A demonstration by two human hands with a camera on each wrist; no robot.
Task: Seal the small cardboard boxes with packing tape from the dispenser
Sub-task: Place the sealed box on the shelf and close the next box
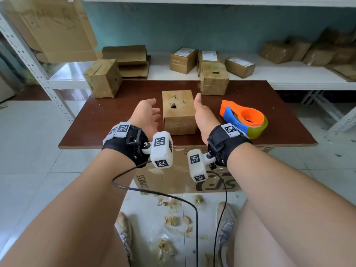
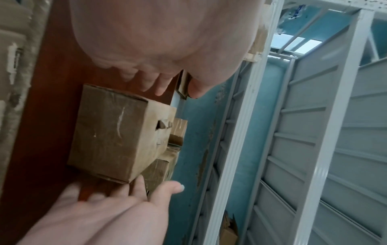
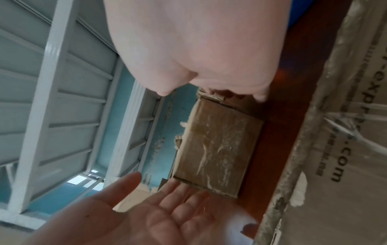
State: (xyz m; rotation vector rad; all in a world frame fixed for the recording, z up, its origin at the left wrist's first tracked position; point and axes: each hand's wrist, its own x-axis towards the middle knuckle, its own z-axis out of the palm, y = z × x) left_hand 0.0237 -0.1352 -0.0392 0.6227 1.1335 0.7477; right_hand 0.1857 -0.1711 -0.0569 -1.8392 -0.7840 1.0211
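Observation:
A small cardboard box [image 1: 178,110] with a triangular hole in its top stands in the middle of the dark red table [image 1: 107,120]. My left hand [image 1: 151,112] hovers open just left of it, palm towards the box, with a small gap between. My right hand [image 1: 200,110] is open at the box's right side, thumb up; whether it touches the box is unclear. The orange and blue tape dispenser [image 1: 243,118] lies on the table right of my right hand, with nothing holding it. The left wrist view shows the box [image 2: 117,132] between both open hands, as does the right wrist view of the box [image 3: 217,149].
Two more small boxes stand at the table's back, one left [image 1: 104,78] and one right [image 1: 213,78]. Several boxes sit on the white shelf [image 1: 289,74] behind. A large cardboard carton [image 1: 183,176] stands under the table's front edge. Tape scraps [image 1: 173,220] litter the floor.

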